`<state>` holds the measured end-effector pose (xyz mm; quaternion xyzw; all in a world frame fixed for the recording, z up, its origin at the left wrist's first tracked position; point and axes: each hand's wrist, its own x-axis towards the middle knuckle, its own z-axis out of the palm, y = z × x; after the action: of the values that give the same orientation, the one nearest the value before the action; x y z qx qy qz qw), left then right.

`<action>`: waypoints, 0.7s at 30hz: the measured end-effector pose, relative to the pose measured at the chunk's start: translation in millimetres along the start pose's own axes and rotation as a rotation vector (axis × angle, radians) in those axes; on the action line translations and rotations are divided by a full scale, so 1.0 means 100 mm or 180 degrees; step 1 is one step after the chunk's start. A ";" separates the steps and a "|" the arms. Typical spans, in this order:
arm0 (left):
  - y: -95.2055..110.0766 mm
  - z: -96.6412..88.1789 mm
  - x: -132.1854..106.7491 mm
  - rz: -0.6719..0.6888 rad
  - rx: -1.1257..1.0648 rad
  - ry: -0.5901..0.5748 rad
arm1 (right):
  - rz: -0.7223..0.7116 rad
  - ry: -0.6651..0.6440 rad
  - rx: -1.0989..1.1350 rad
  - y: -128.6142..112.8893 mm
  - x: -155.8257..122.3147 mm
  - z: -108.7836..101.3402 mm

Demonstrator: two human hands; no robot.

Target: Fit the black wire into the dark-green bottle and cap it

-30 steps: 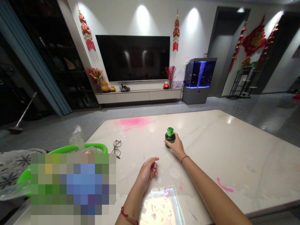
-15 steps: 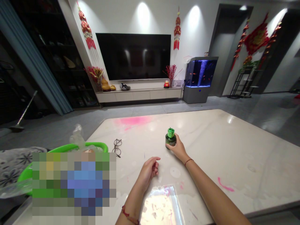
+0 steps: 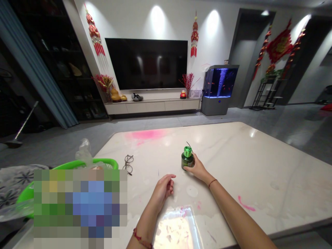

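Here's the right hand [image 3: 198, 169] clenching its grip around a dark green bottle [image 3: 187, 159] on the tabletop [image 3: 259, 166], while the left hand [image 3: 163, 192] is lying just beside, released and empty!

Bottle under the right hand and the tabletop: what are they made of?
The dark green bottle at the right hand looks like glossy tinted glass: sharp highlights. Its bright green cap has a metallic sheen, perhaps anodised metal, though coated plastic is possible. The tabletop looks like polished marble or sintered stone: faint grey veining, ceiling-light glare.
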<state>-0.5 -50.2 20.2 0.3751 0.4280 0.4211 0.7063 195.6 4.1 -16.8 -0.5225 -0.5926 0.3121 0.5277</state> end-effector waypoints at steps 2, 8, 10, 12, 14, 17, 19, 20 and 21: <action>0.00 0.00 0.00 0.0021 -0.0002 -0.0008 | -0.0002 -0.0090 -0.0041 -0.05 -0.04 0.00; 0.00 0.00 -0.01 0.0014 0.0016 0.0015 | 0.0035 -0.0203 -0.0071 -0.16 -0.18 0.02; 0.01 0.01 -0.02 0.0018 0.0032 0.0023 | 0.0011 -0.0239 -0.0033 -0.18 -0.21 0.02; 0.02 0.01 -0.03 0.0018 0.0047 0.0036 | -0.0016 -0.0292 0.0002 -0.21 -0.25 0.01; 0.02 0.01 -0.03 0.0001 0.0061 0.0037 | -0.0039 -0.0364 0.0026 -0.25 -0.27 -0.01; 0.02 0.02 -0.04 0.0017 0.0085 0.0028 | -0.0082 -0.0520 0.0114 -0.31 -0.31 -0.04; 0.03 0.03 -0.05 0.0052 0.0108 0.0036 | -0.0106 -0.0639 0.0196 -0.32 -0.32 -0.06; 0.03 0.03 -0.06 0.0064 0.0121 0.0042 | -0.0106 -0.0704 0.0233 -0.33 -0.33 -0.06; 0.03 0.04 -0.07 0.0068 0.0134 0.0051 | -0.0098 -0.0767 0.0262 -0.33 -0.33 -0.07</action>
<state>0.3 -55.8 26.5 0.3910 0.4384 0.4225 0.6902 189.3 -37.5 5.4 -0.4499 -0.6463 0.3885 0.4784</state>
